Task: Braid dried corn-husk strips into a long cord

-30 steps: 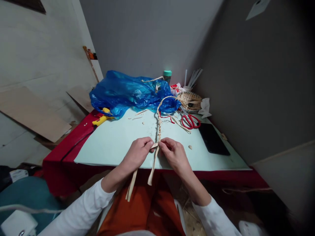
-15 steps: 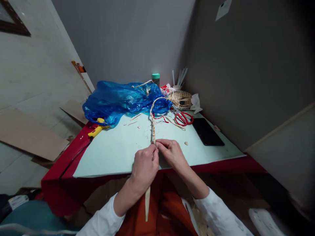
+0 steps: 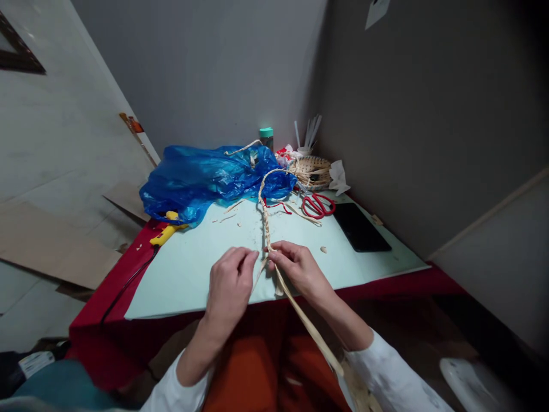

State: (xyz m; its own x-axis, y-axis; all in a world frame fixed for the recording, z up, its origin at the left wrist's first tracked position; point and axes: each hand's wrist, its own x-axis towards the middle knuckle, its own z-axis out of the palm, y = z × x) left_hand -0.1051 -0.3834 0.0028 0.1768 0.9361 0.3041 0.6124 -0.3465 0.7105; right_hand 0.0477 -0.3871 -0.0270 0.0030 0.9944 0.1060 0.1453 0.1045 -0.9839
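A pale braid of flat straw-like strips [image 3: 266, 222] arcs from the back of the table down to my right hand [image 3: 299, 269]. That hand pinches its near end between thumb and fingers. From the pinch a long loose strip [image 3: 311, 326] slants down to the right over my lap, and shorter ends hang below. My left hand [image 3: 229, 284] is just left of the braid, its fingers curled together. One thin strand [image 3: 260, 272] runs close by its thumb; whether the fingers hold anything is hidden.
Red-handled scissors [image 3: 318, 206] and a black phone [image 3: 361, 228] lie to the right. A blue plastic bag [image 3: 206, 180] covers the back left, beside a yellow corded tool [image 3: 166, 233]. Behind are a woven basket [image 3: 312, 171] and a green-lidded jar [image 3: 266, 137].
My left hand has moved left, away from the braid's end. The long strip that hung below it now slants to the right. My right hand keeps its pinch.
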